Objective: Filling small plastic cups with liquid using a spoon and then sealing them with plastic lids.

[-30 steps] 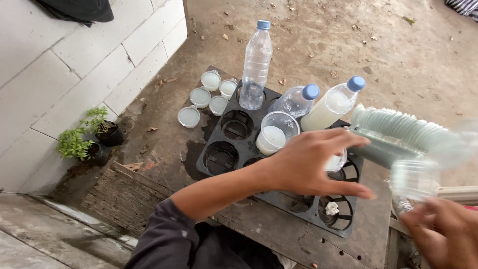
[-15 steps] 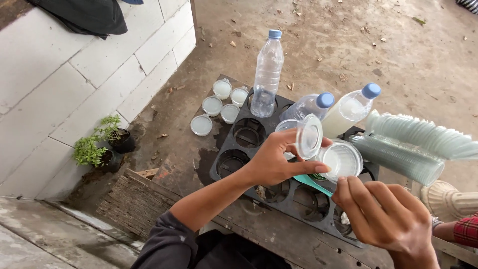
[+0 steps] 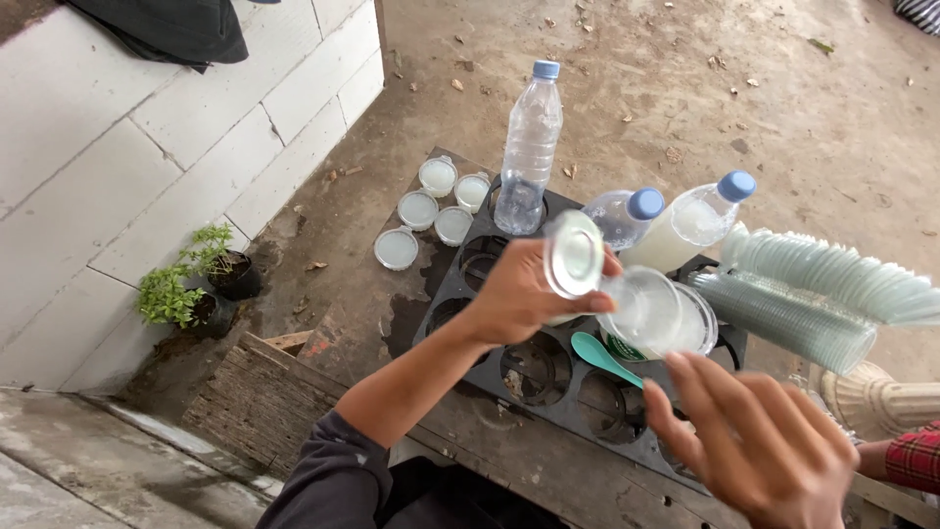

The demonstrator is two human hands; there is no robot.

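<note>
My left hand (image 3: 514, 294) reaches over a black tray (image 3: 460, 294) with round holes and grips a round clear lid (image 3: 574, 255), held upright. A small clear cup (image 3: 641, 309) lies tilted right beside its fingertips, over a larger tub of white liquid (image 3: 697, 328); who holds the cup I cannot tell. Just below the cup, my right hand (image 3: 759, 446) hovers with fingers spread and nothing in it. A teal spoon (image 3: 599, 355) rests on the tray between the two hands.
Three blue-capped bottles (image 3: 530, 147) stand or lean at the tray's far side. Several sealed small cups (image 3: 418, 210) sit at its left. Stacks of clear lids (image 3: 818, 289) lie on the right. Two potted plants (image 3: 186, 289) stand by a white block wall. A red plaid sleeve (image 3: 916, 456) shows at the right edge.
My left hand has picked up the lid and lifted it from the tray. My right hand came in from the right, touched the small cup, then dropped below it with fingers spread.
</note>
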